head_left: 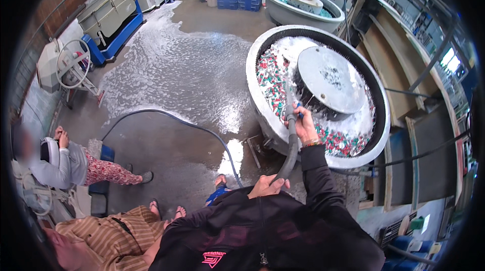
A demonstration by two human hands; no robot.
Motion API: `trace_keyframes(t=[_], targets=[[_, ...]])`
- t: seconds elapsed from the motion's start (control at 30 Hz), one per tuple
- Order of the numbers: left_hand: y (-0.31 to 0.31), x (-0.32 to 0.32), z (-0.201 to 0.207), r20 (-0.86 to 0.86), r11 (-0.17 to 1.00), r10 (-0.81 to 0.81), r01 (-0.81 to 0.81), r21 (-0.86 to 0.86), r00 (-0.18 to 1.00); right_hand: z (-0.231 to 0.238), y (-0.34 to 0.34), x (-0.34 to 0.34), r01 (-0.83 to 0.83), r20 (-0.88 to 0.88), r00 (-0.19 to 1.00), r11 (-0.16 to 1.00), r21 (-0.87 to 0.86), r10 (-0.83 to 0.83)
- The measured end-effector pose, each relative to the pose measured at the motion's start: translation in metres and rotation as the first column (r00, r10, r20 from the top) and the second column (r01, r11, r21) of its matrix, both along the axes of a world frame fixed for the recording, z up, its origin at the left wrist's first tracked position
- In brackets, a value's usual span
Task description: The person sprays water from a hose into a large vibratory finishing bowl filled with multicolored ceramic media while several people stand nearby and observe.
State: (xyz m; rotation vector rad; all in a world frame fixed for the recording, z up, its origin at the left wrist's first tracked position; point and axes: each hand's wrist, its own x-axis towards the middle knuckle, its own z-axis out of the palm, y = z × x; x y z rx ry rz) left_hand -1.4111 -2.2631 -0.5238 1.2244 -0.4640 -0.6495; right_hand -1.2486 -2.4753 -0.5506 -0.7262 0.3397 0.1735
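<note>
My right hand [305,127] is closed around the end of a thick grey hose [291,155], by a valve with a blue lever [299,109]. Lower down, close to my body, my left hand [269,186] wraps round the same hose. A pale stream seems to come from the hose end over a large round grey tub [257,96]. Inside the tub lie many small red, green and white pieces [273,76], partly under white foam [298,46]. A round metal-topped hub [328,76] rises from the tub's middle.
Foamy water [177,69] covers much of the floor, and a dark thin hose [187,122] curves across it. People stand at my left; others work by a second tub [278,11]. Blue crates [237,1] sit at the back. Wooden shelving [394,64] lines the right.
</note>
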Motion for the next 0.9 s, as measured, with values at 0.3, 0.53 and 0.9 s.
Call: trace_keyframes(t=[0.3, 0.53, 0.9], targets=[[0.03, 0.031, -0.005, 0.02, 0.998, -0.029, 0.03, -0.057, 0.999, 0.048, 0.032, 0.031, 0.003, 0.094, 0.996, 0.999, -0.049, 0.002], [0.054, 0.054, -0.007, -0.002, 0.99, -0.101, 0.1, -0.098, 0.995, 0.042, 0.042, 0.044, 0.062, 0.129, 0.99, 0.995, -0.083, -0.05], [0.072, 0.083, 0.002, -0.021, 0.984, -0.178, 0.177, -0.027, 0.984, -0.012, 0.041, 0.032, 0.164, -0.05, 0.985, 0.986, -0.003, -0.164]])
